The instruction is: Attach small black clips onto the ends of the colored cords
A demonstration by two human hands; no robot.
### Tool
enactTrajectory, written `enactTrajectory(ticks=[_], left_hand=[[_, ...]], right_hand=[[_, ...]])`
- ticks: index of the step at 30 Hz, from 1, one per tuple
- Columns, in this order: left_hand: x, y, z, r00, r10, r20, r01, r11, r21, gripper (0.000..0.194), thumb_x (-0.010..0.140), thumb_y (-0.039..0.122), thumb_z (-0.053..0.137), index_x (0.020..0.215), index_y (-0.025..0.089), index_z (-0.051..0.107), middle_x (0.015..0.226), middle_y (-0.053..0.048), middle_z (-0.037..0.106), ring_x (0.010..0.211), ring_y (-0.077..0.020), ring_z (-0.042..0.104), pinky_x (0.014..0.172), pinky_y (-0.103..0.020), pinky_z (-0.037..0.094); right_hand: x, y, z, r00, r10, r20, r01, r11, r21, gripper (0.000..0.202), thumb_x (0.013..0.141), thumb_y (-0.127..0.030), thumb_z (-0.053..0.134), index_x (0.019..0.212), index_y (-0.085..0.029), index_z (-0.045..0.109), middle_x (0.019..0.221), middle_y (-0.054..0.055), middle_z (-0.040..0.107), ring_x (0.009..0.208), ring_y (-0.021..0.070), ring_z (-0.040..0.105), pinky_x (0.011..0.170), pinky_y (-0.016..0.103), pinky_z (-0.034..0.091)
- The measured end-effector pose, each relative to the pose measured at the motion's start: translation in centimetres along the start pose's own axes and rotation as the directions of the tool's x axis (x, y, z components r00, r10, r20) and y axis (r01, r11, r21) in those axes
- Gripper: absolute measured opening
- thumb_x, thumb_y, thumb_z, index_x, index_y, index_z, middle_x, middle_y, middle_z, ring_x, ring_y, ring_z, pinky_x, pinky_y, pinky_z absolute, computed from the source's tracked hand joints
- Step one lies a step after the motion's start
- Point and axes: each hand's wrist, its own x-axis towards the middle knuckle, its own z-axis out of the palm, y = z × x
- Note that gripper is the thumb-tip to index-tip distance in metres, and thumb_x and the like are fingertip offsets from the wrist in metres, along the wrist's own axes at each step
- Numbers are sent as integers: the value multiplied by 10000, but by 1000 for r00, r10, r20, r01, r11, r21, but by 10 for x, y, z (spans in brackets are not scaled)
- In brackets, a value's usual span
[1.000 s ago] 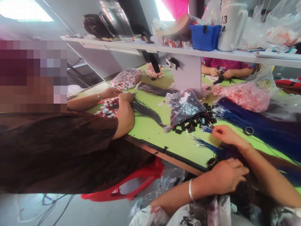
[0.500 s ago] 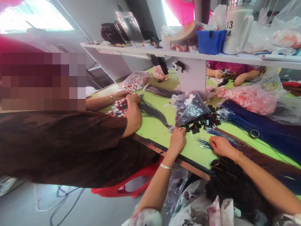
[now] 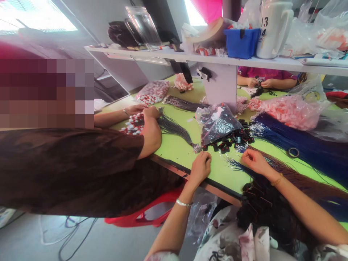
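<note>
head view, and i'm looking across a yellow-green table [image 3: 178, 148] mid-frame, its near edge dark. left hand [image 3: 200, 167], lower centre, fingers curled together just below the black connectors [image 3: 225, 144]; from out here i can't tell if anything's in them. right hand [image 3: 254, 162], right of centre, fingertips bunched at the blue wires [image 3: 239, 167], pale tips fanning out to its left; whether they're clamped on a strand, i can't tell. up top, a white shelf [image 3: 157, 53] carries a blue bin [image 3: 241, 44] and white mug [image 3: 273, 34]. bright window [image 3: 35, 14] upper left, red stool [image 3: 127, 221] over grey floor [image 3: 114, 241] at the bottom, co-worker's dark sleeve [image 3: 76, 166] filling the left.
</note>
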Motion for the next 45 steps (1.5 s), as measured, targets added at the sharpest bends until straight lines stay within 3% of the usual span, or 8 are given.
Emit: enactTrajectory(ticks=[3,7,11,15,26,31,37,45], left_hand=[[0,10,8,993,-106,-62,74,922,-380,217,750,206,581,966,199,591,915,-50,563,796,-173,527,764,-325,428],[1,40,28,951,-257,171,272,435,-858,317,664,271,723,945,159,629,788,-32,609,710,-130,557,676,-257,447],[3,69,44,880,-227,418,435,29,-900,348,607,223,788,914,158,639,796,-16,625,681,-97,580,661,-230,480],[6,80,53,851,-167,499,484,-123,-867,349,615,170,784,936,152,648,816,-12,635,657,-78,584,651,-218,504],[7,76,56,839,-88,537,519,-170,-838,309,631,152,775,916,139,658,770,-12,636,680,-89,593,681,-220,496],[7,77,56,860,-83,504,496,-99,-863,330,620,175,787,921,145,657,779,-14,637,686,-91,588,689,-230,479],[3,83,56,911,-150,385,400,86,-912,327,587,200,805,879,133,674,765,-24,645,656,-85,562,652,-217,439],[-1,86,62,910,-228,346,378,116,-918,332,575,211,795,871,136,665,741,-14,627,668,-92,554,656,-223,429]], right_hand=[[2,-9,-1,997,-22,-72,30,993,112,117,798,-254,498,746,-162,548,651,-20,540,583,99,451,554,209,368],[-2,-17,-2,995,-18,-98,31,991,131,121,787,-253,507,720,-160,547,633,-21,525,575,97,438,545,209,365],[-7,-17,-2,995,-33,-91,38,998,55,137,770,-224,498,649,-166,525,583,-32,504,549,93,422,518,201,335],[-10,-16,-2,996,-42,-82,41,999,-21,156,766,-212,485,617,-172,505,546,-40,481,515,87,392,491,199,299],[-11,-10,-1,997,-62,-55,58,996,-74,168,770,-220,478,613,-169,507,552,-39,500,516,85,393,505,203,288],[-11,-9,0,998,-46,-52,42,996,-78,161,754,-219,496,601,-168,501,544,-44,485,511,80,368,505,204,282],[-10,-13,1,997,-75,-23,73,995,-74,146,750,-187,491,605,-168,498,545,-40,487,508,81,370,504,204,280],[-12,-15,5,991,-126,-33,115,965,-238,145,772,-162,486,629,-169,514,554,-28,521,500,83,392,505,210,251]])
